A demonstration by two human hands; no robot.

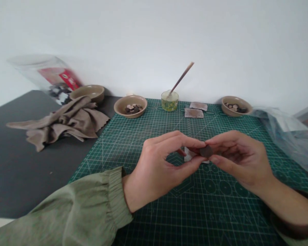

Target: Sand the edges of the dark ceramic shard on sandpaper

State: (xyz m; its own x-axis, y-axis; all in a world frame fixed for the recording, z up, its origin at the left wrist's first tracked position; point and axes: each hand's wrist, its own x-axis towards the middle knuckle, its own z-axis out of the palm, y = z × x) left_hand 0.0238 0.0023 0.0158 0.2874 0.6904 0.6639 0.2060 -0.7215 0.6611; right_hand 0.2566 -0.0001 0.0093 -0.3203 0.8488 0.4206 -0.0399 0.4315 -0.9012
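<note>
A small dark brown round piece [206, 151] is pinched between both hands above the cutting mat. My left hand [166, 160] grips its left edge with thumb and forefinger. On the other side, my right hand [238, 159] has its thumb and fingertips closed on the right edge. Behind and below the fingers lies a pale flat pad [188, 154], mostly hidden by the hands. The green gridded cutting mat [169, 212] spreads beneath everything here.
Along the back stand a tan bowl [118, 111] and another bowl [224, 107], both with small dark and light pieces. Between them are a glass cup [169, 103] with a stick and two brown-dusted pads [194, 113]. A brown cloth [74, 119] lies left; clear plastic [287, 136] lies right.
</note>
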